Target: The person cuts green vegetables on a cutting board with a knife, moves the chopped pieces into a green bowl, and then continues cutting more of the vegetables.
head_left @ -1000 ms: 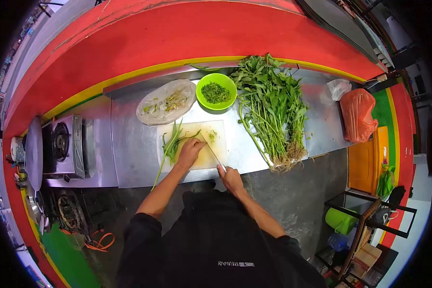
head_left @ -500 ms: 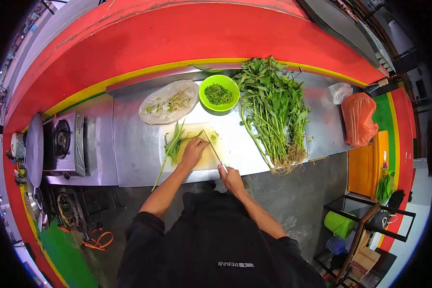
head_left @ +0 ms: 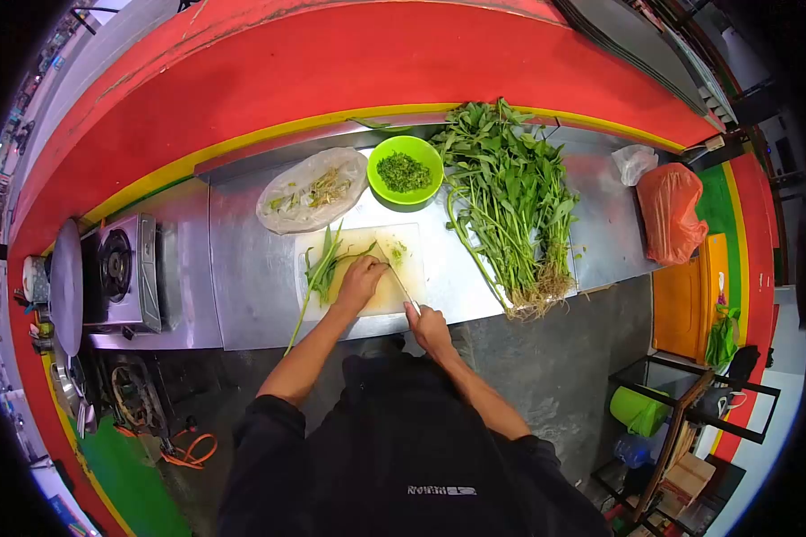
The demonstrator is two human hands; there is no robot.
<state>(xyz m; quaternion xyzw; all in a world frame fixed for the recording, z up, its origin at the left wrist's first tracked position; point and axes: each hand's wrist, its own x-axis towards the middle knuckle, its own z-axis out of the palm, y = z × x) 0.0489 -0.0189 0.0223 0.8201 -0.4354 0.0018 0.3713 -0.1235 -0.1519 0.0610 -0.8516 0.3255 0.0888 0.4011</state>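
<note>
My left hand (head_left: 361,285) presses with closed fingers on green stems (head_left: 321,268) lying on the pale cutting board (head_left: 394,300). My right hand (head_left: 431,328) is wrapped round the handle of a knife (head_left: 399,283), whose blade points up and left across the board, beside my left fingertips. Small cut green bits (head_left: 398,251) lie right of the blade. Behind the board stands a lime-green bowl (head_left: 436,183) with chopped greens (head_left: 405,172) inside. A clear plastic bag (head_left: 282,192) with root and stem scraps lies to its left.
A large pile of leafy greens with roots (head_left: 515,215) covers the counter on the right. Beyond it are an orange plastic bag (head_left: 670,215) and a small clear bag (head_left: 634,164). A gas stove (head_left: 121,268) is at the left. A dark shelf frame (head_left: 690,403) stands lower right.
The view has shifted slightly. The knife blade has tilted a little beside my left fingertips; both hands keep their holds.
</note>
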